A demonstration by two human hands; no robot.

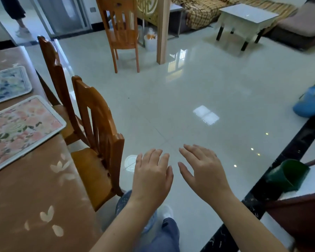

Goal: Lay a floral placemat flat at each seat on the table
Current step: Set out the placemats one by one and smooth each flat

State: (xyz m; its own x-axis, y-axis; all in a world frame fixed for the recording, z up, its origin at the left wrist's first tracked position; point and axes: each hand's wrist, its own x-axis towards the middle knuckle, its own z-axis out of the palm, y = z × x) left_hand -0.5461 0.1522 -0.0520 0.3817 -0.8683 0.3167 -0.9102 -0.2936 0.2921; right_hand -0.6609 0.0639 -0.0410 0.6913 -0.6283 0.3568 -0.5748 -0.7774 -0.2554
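Pink placemat [20, 131] lies well left of empty, spread left hand [151, 177] and right hand [205, 175].

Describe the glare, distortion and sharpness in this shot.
Head view: window and lamp reflections glare off the glossy floor; the wide-angle lens bows the near chair and the edge of the table; left hand and right hand look slightly soft; the pink placemat is evenly lit, without hard shadows.

At our left we find the counter [35, 197], with the near placemat [20, 131] lying on it before the far placemat [7, 84]. Along its right edge stand the near chair [96, 124] and, behind it, the far chair [51, 66].
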